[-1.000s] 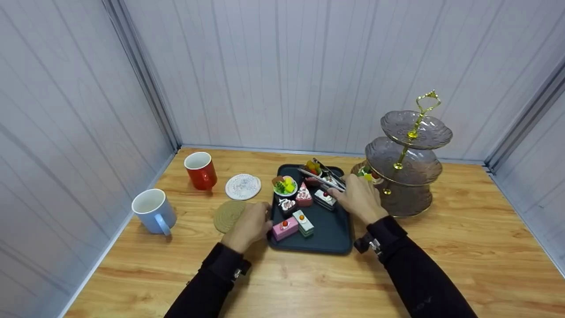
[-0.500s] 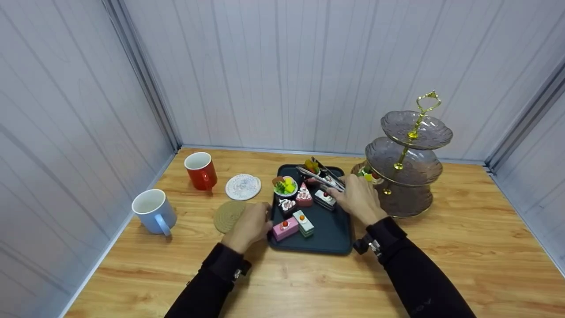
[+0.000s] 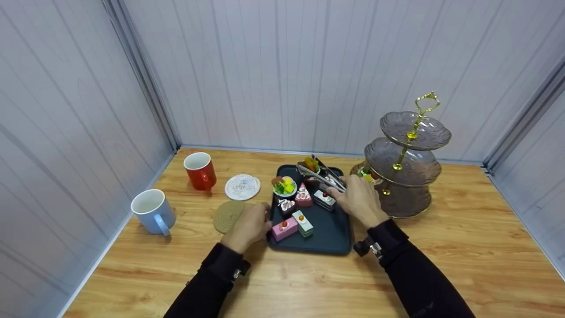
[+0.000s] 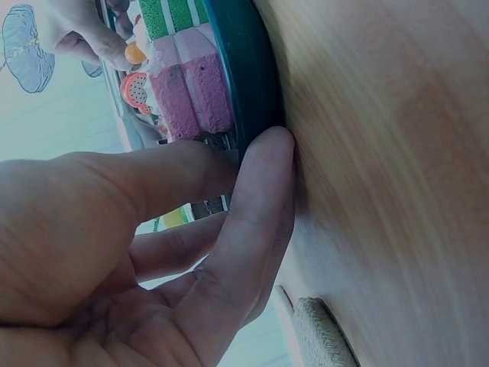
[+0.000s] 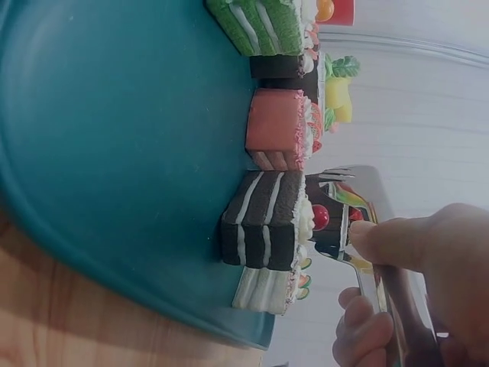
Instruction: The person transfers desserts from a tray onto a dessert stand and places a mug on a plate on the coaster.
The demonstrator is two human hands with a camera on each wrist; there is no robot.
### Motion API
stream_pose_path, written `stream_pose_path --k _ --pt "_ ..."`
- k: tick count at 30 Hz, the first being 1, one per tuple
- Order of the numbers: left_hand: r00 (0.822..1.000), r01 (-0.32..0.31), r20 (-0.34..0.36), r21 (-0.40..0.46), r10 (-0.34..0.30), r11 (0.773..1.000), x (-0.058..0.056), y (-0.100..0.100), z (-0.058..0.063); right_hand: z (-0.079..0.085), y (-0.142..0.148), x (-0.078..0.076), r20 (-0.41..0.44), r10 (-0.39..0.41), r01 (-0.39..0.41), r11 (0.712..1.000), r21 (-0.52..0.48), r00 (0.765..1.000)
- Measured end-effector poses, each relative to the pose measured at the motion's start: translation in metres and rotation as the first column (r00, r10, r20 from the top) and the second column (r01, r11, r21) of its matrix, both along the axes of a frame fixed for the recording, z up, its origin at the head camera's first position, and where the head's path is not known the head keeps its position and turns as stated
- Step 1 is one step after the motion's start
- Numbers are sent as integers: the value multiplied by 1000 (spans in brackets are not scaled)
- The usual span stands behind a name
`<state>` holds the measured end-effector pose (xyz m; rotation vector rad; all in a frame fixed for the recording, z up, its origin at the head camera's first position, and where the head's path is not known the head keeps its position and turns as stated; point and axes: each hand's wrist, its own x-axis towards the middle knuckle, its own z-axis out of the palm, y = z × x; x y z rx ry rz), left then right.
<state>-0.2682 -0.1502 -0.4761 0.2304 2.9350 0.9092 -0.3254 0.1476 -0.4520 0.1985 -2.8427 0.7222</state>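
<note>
My left hand (image 3: pixel 249 225) pinches the left rim of the dark green tray (image 3: pixel 331 238), thumb inside and fingers outside in the left wrist view. With my right hand (image 3: pixel 362 198) I grip metal tongs (image 5: pixel 412 313) over the tray's back right. Their arms lie on either side of a dark cake topped with fruit (image 3: pixel 311 164); whether both tips touch it I cannot tell. Nearby on the tray are a black layered cake slice (image 5: pixel 263 222), a pink wedge (image 5: pixel 275 126), a fruit-topped cup (image 3: pixel 285 186), a pink cake (image 3: pixel 285 229) and a green one (image 3: pixel 303 225).
Right of the tray stands a three-tier stand (image 3: pixel 404 161), with a fruit-topped piece (image 3: pixel 370 176) on its bottom plate. To the left are a red mug (image 3: pixel 200 172), a blue mug (image 3: pixel 152 212), a white coaster (image 3: pixel 242 187) and a woven coaster (image 3: pixel 227 216).
The tongs and the fruit-topped dark cake have shifted slightly upward in the head view. My left hand stays at the tray's rim.
</note>
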Motion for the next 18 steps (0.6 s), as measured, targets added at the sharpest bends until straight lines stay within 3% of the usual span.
stream_pose_path --k 7,11,18 --pt "1000 -8 12 4 8 1000 1 -1 -2 2 3 6 -55 17 -17 1000 6 998" --pt "1000 4 -18 -15 -5 1000 1 0 -1 3 7 10 -93 26 -27 1000 -5 995" --pt "1000 -2 -8 -41 2 999 -1 1 -1 4 17 22 -108 21 -22 1000 -6 994"
